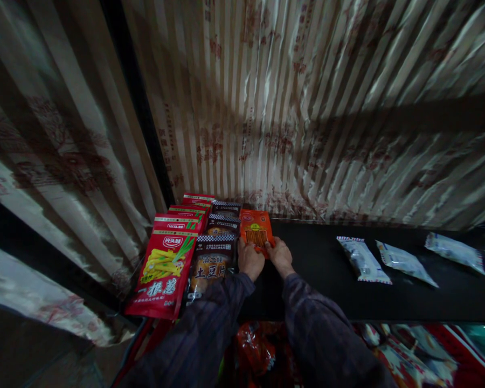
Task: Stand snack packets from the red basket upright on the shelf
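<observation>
An orange snack packet [255, 226] with a picture of brown sticks lies at the back of the black shelf [307, 269]. My left hand [250, 261] has its fingers closed on the packet's near left edge. At its near right edge my right hand [280, 255] grips the same packet, thumb and fingers pressed together. Just left of it is a row of dark potato chip bags [212, 267], overlapping front to back. Left of those, several red snack bags [165, 275] with yellow sticks and green onion printed on them overlap in a row.
Three white snack packets [364, 260] lie apart on the right of the shelf. Below the shelf's front edge are red packets [255, 347] and mixed packages [412, 353]. A pleated, printed curtain [267, 108] hangs behind, with a dark post [139, 97] at left.
</observation>
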Motion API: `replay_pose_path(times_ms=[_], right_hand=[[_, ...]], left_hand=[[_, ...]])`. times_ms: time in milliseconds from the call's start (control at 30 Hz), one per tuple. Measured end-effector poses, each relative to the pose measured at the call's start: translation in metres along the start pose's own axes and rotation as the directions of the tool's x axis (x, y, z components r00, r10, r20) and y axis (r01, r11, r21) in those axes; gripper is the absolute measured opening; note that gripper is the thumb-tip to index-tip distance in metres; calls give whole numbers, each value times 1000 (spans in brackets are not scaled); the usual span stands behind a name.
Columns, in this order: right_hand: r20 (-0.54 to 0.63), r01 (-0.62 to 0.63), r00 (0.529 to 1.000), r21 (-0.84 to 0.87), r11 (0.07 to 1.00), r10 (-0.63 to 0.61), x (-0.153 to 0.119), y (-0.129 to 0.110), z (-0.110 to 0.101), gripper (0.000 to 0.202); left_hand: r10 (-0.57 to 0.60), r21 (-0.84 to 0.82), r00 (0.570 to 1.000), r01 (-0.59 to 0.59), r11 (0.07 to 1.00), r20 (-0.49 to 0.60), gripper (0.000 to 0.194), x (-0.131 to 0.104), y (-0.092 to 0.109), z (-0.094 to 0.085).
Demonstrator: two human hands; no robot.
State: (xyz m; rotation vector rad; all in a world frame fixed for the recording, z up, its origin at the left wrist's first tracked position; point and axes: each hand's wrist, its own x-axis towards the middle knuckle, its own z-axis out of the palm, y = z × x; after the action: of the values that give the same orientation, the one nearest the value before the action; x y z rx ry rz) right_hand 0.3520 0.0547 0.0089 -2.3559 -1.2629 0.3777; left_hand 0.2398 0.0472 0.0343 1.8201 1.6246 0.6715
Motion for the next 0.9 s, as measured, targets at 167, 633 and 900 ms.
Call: replay_pose_path(times_ms=[167, 633, 900], right_hand=[[-56, 50, 997, -1, 999, -50, -6, 0, 1, 47], [-113, 499, 858, -44, 866, -500, 15, 25, 40, 45], [-183, 558, 814, -22, 830, -552, 6, 20, 24, 39]], left_hand=[[-32, 139, 998, 24, 990, 61, 44, -9, 6, -7], [25, 220, 990, -55, 974, 136, 43, -5, -5, -5], [82, 225, 991, -103, 969, 104, 43, -16, 1, -9]])
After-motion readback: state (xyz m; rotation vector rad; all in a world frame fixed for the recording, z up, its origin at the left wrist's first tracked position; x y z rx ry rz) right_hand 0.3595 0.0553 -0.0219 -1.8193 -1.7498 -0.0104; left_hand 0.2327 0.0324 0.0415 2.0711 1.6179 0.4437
